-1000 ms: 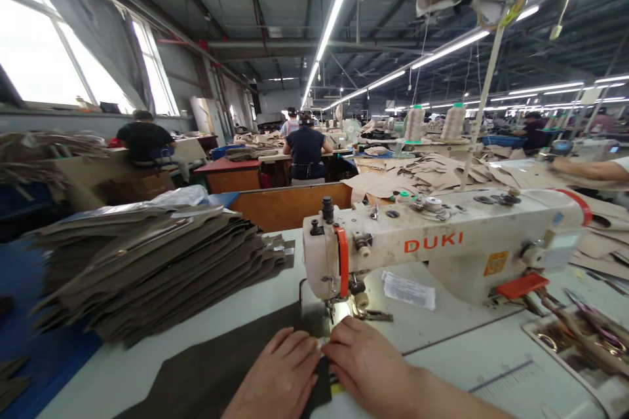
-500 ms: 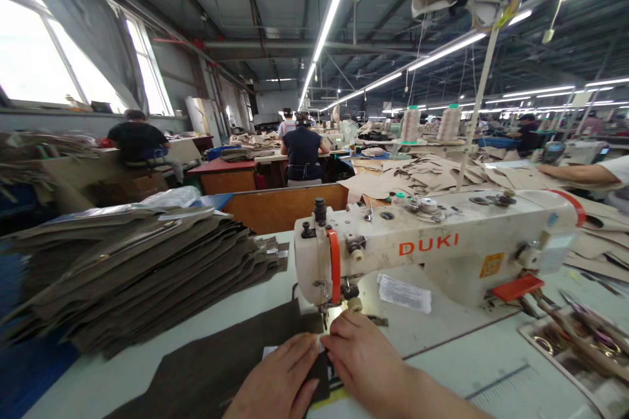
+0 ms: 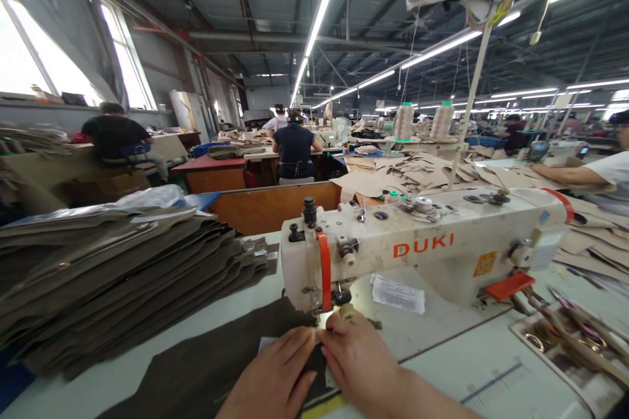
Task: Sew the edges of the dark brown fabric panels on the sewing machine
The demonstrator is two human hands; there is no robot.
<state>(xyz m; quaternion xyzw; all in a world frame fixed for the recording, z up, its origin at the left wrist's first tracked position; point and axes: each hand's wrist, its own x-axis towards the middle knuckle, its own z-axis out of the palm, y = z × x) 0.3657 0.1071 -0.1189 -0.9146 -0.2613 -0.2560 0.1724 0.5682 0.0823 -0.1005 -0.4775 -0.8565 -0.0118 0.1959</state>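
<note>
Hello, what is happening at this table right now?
A person sits at a DUKI sewing machine. The left hand and right hand both press flat on a dark fabric piece close to the needle. A tall stack of similar pieces lies to the left. Other people work farther back.

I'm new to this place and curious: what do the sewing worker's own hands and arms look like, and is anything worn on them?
Both are bare. The left hand and right hand have no gloves, and no rings or thimbles show. The right forearm, running off the bottom edge, carries no sleeve, watch or band in view. Of the left arm almost nothing past the wrist shows.
</note>
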